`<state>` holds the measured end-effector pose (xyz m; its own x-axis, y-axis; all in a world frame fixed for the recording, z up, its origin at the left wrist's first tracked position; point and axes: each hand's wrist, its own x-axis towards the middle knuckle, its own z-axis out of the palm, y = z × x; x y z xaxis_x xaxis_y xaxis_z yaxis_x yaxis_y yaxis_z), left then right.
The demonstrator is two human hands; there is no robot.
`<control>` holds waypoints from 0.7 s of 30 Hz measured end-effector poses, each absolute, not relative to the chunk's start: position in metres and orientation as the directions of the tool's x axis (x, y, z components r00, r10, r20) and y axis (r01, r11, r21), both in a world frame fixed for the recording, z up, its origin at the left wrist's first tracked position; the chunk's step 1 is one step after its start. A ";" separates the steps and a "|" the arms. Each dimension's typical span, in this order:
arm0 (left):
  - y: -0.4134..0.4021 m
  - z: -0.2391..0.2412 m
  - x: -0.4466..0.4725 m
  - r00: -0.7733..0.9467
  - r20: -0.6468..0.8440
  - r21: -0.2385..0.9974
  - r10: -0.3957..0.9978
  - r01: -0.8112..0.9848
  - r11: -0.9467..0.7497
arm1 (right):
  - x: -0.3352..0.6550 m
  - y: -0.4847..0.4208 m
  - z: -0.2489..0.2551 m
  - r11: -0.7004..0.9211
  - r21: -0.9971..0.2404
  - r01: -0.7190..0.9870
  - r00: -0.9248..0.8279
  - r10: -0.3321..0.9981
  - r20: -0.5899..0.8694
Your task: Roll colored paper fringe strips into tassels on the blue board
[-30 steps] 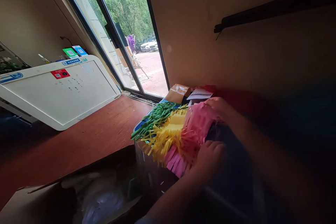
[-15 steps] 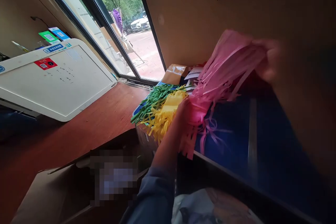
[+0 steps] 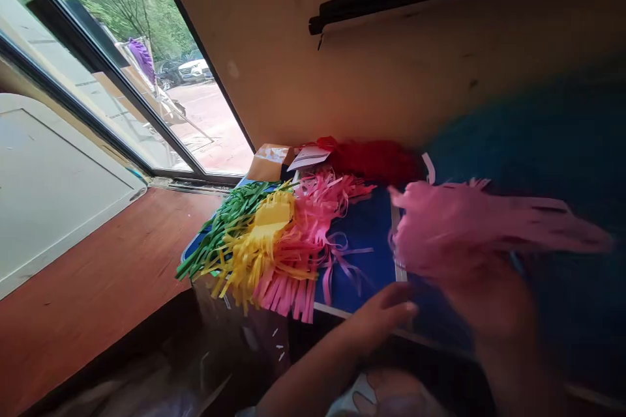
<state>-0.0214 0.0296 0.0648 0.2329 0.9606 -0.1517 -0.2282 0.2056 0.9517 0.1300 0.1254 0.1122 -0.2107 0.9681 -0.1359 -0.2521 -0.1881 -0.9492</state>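
Observation:
My right hand [image 3: 493,296], blurred by motion, grips a bundle of pink fringed paper [image 3: 450,225] above the right half of the blue tabletop; its strips trail out to the right. At the table's front edge, my left hand [image 3: 384,313] is empty, with thumb and fingers a little apart. More pink fringe [image 3: 323,202] lies left of it, partly under a yellow fringed bundle [image 3: 274,215]. Green fringe [image 3: 229,218] sits at the far left of the pile. Behind the pink, red fringed material [image 3: 376,159] rests against the wall.
The blue table [image 3: 379,228] has a pale strip across it. A brown packet [image 3: 268,163] and a white printed sheet [image 3: 309,157] lie at the back. A whiteboard [image 3: 59,189] and a glass door [image 3: 161,91] stand left. A dark, blurred open box is below.
My right hand has carried the pink bundle away from the pile, toward the right and nearer me. My left hand has let go of the pile and drawn back. The view has turned right.

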 end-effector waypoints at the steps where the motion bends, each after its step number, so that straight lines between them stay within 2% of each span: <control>1: 0.035 0.061 -0.007 0.259 -0.098 0.932 0.961 -0.315 0.179 | 0.131 0.115 0.101 -0.243 -0.927 -0.287 -0.212 0.960 -0.186; 4: 0.055 0.064 0.010 0.198 0.008 0.861 0.980 -0.500 0.094 | 0.130 0.093 0.073 -0.368 -0.851 -0.374 -0.213 0.927 -0.308; 6: 0.065 0.072 0.007 0.109 0.014 0.819 0.994 -0.572 0.051 | 0.129 0.087 0.063 -0.390 -0.808 -0.441 -0.179 0.921 -0.346; 9: 0.071 0.075 0.002 -0.084 -0.147 0.775 0.986 -0.629 0.062 | 0.135 0.083 0.061 -0.389 -0.743 -0.545 -0.121 0.913 -0.389; 11: 0.070 0.069 0.001 -0.208 -0.269 0.768 0.941 -0.635 0.079 | 0.141 0.082 0.059 -0.372 -0.733 -0.569 -0.109 0.918 -0.381; 13: 0.068 0.060 0.000 -0.299 -0.320 0.775 0.899 -0.628 0.067 | 0.146 0.080 0.054 -0.342 -0.760 -0.552 -0.121 0.935 -0.333; 16: 0.064 0.052 0.000 -0.393 -0.299 0.814 0.870 -0.581 0.018 | 0.148 0.078 0.043 -0.335 -0.789 -0.515 -0.152 0.942 -0.300; 21: 0.059 0.057 0.000 -0.463 -0.204 0.894 0.862 -0.447 -0.028 | 0.141 0.075 0.032 -0.368 -0.780 -0.507 -0.063 0.918 -0.392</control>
